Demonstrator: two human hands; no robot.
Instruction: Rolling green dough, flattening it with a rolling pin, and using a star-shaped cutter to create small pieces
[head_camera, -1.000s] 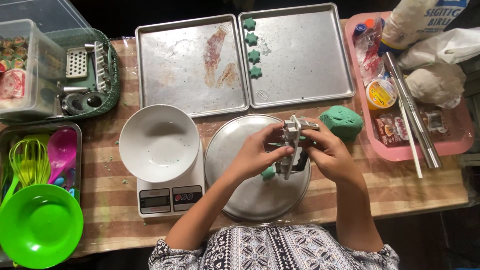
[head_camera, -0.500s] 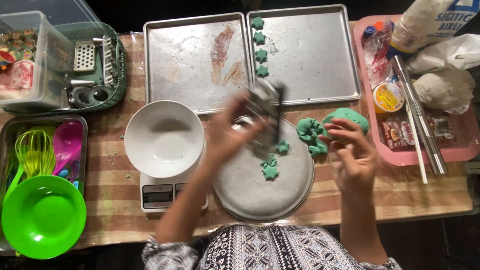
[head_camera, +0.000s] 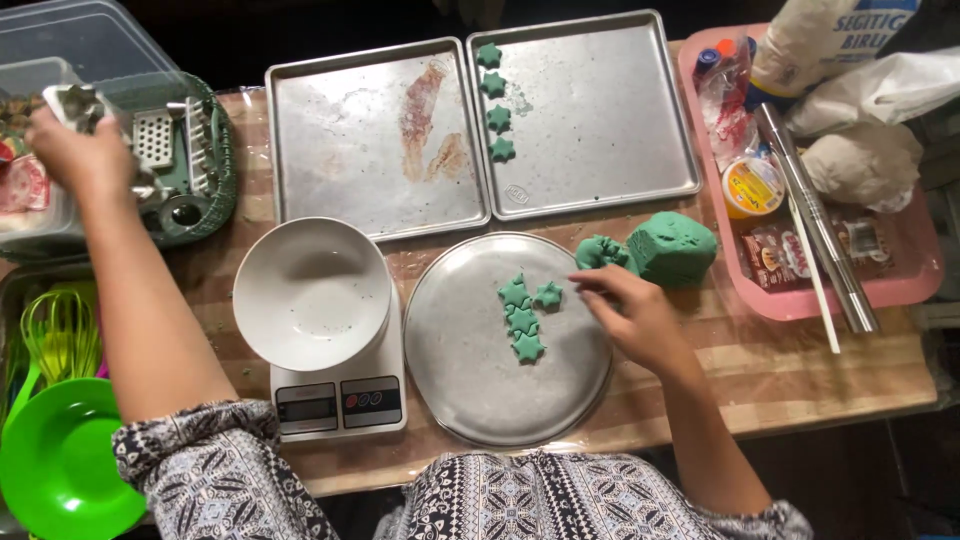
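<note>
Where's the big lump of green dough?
The big green dough lump sits on the table right of the round metal plate, just beyond the right hand.

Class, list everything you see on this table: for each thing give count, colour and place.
Baking trays: two, silver, back.
Star cut-outs: four on round plate, four on right tray, green.
Round plate: one, silver, centre.
Dough block: one, green, right of plate.
Bowl: one, white, on scale.
Scale: one, white.
Pink tray: one, right.
Green plate: one, front left.
Left hand: holds metal cutter.
Right hand: beside stars.
</note>
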